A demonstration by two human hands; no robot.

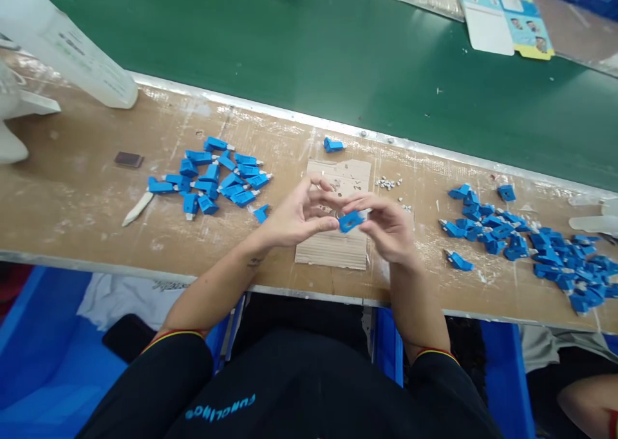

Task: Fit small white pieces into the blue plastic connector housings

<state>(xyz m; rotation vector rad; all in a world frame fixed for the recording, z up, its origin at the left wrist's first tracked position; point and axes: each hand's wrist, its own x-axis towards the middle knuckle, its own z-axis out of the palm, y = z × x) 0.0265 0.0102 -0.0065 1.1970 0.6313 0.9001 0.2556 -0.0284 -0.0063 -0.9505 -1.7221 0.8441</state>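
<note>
Between my two hands is a small blue plastic part (350, 221), held above a piece of cardboard (333, 257) on the bench. My left hand (300, 215) pinches its left end with thumb and fingers. The fingers of my right hand (387, 225) close on its right end. Similar blue parts with pale tips lie in a loose group (208, 174) to the left and a larger heap (555, 259) to the right. One more blue part (333, 145) sits beyond the cardboard. Small grey-white bits (387, 183) are scattered just right of the cardboard.
A green conveyor-like surface (290, 46) runs behind the wooden bench (168, 239). At left stand a large white bottle (91, 62), a dark small block (129, 159) and a white pointed tool (138, 208). A printed card box (505, 15) lies far right. Blue bins (53, 336) sit below.
</note>
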